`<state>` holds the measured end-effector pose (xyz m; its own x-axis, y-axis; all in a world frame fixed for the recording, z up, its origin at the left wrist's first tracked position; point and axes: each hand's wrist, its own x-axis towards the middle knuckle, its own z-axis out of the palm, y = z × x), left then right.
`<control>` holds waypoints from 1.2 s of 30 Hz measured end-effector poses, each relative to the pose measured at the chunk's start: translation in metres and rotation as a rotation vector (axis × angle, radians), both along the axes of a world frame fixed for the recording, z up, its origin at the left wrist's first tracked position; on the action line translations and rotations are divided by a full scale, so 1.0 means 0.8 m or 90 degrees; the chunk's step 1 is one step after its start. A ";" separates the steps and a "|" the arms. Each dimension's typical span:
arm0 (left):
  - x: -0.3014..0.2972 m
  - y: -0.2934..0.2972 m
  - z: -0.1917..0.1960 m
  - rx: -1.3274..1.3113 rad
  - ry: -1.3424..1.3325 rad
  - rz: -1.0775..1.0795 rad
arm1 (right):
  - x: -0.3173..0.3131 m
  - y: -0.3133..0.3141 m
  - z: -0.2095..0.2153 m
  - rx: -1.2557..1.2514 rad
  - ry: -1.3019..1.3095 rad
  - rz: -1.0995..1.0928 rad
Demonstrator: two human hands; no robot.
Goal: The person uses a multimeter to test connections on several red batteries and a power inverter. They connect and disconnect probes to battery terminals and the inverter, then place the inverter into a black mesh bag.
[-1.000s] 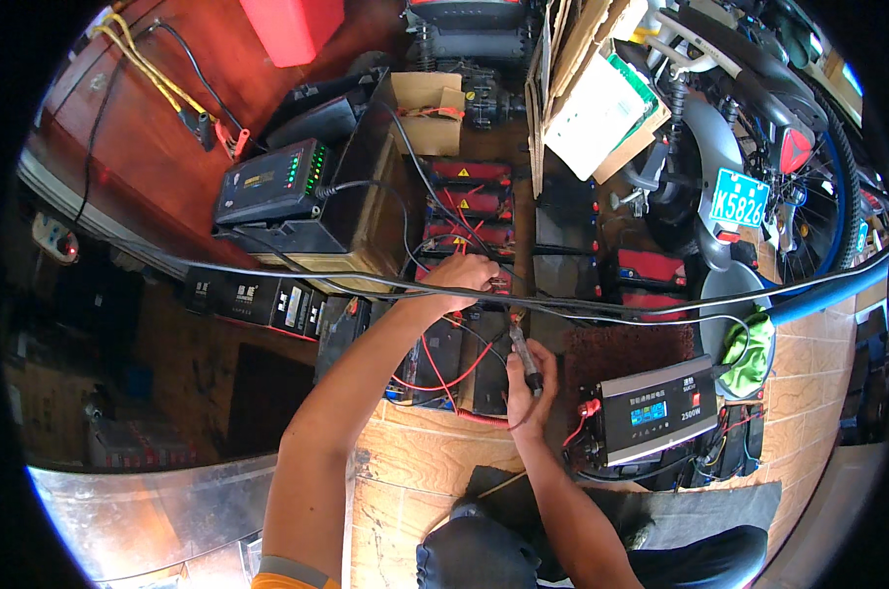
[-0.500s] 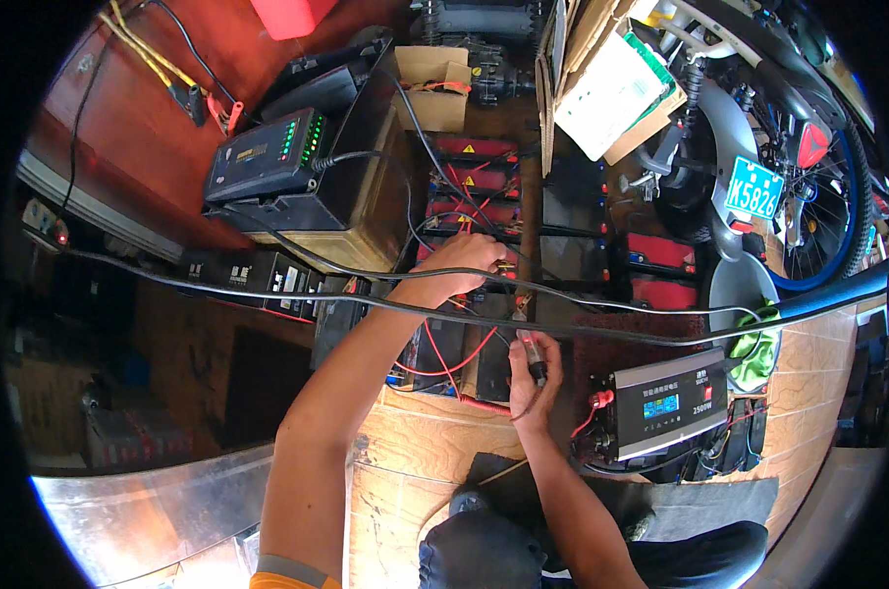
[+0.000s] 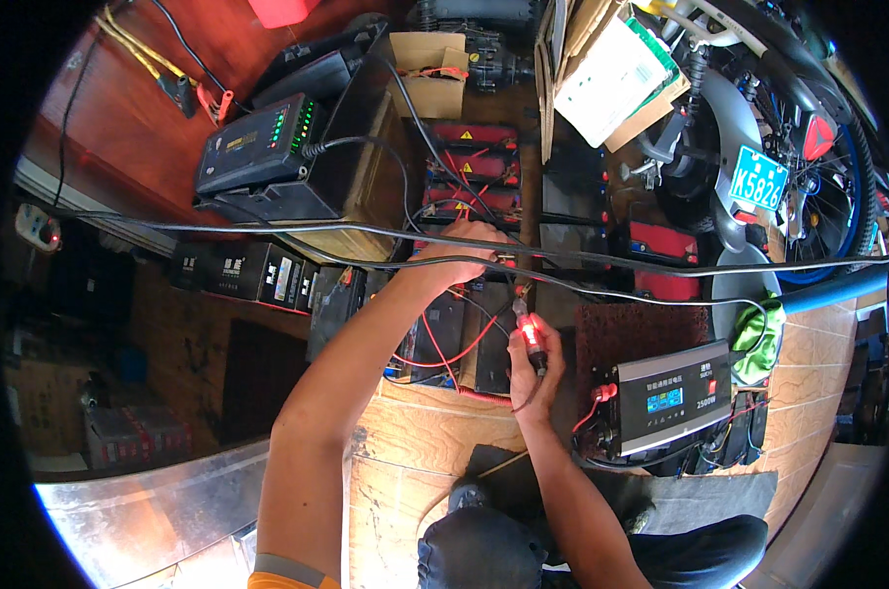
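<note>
Red-handled pliers [image 3: 529,339] sat clenched in my right hand [image 3: 535,373], over the black batteries [image 3: 454,339]. Farther out, my left hand [image 3: 469,250] pinched red wires [image 3: 442,344] at the terminals; a slipping metal tip could probably short them.

The left hand [image 3: 469,245] rests on wires above a row of batteries [image 3: 444,334] standing on the floor. Just to its right and nearer to the person, the right hand [image 3: 535,368] holds a screwdriver [image 3: 525,329], its tip over the batteries. To the right of this hand lies a box-shaped inverter [image 3: 665,398]. Behind the batteries stands a second group of batteries [image 3: 474,167]; to the left of it a charger [image 3: 258,147] sits on a big case [image 3: 351,196]. A scooter [image 3: 758,147] stands far right.
</note>
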<state>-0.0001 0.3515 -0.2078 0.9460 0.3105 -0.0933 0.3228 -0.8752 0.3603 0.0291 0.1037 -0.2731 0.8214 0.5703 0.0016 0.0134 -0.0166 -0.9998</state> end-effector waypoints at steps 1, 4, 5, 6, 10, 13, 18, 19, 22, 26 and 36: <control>0.000 -0.001 0.000 0.011 0.005 0.001 | 0.000 -0.001 -0.002 0.003 0.020 0.002; 0.000 -0.003 0.002 0.014 -0.014 -0.011 | 0.001 -0.001 -0.009 0.011 0.046 0.004; 0.000 -0.003 0.003 0.008 -0.019 -0.015 | 0.001 -0.001 -0.010 0.013 0.049 0.005; 0.000 -0.003 0.004 0.008 -0.020 -0.021 | 0.001 -0.001 -0.011 0.017 0.039 0.007; 0.000 -0.003 0.006 -0.025 -0.029 -0.016 | 0.002 -0.001 -0.010 0.005 0.017 0.013; -0.001 -0.005 0.010 -0.038 -0.070 -0.015 | 0.001 -0.003 -0.002 0.000 0.022 0.018; -0.001 -0.007 0.022 -0.044 -0.021 -0.018 | -0.002 -0.004 0.012 -0.017 0.100 0.018; -0.001 -0.008 0.024 -0.052 -0.017 -0.014 | -0.002 -0.003 0.013 -0.016 0.100 0.017; -0.001 -0.008 0.024 -0.068 -0.027 -0.015 | -0.002 -0.002 0.012 -0.012 0.085 0.016; 0.001 -0.005 0.016 -0.065 -0.038 -0.020 | -0.002 -0.002 0.010 -0.026 0.105 0.015; 0.000 -0.001 0.005 -0.041 -0.056 -0.035 | -0.002 -0.002 0.012 -0.018 0.089 0.010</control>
<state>0.0003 0.3509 -0.2035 0.9669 0.2537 -0.0278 0.2396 -0.8647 0.4414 0.0273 0.1018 -0.2632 0.8035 0.5814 -0.1278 -0.1251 -0.0451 -0.9911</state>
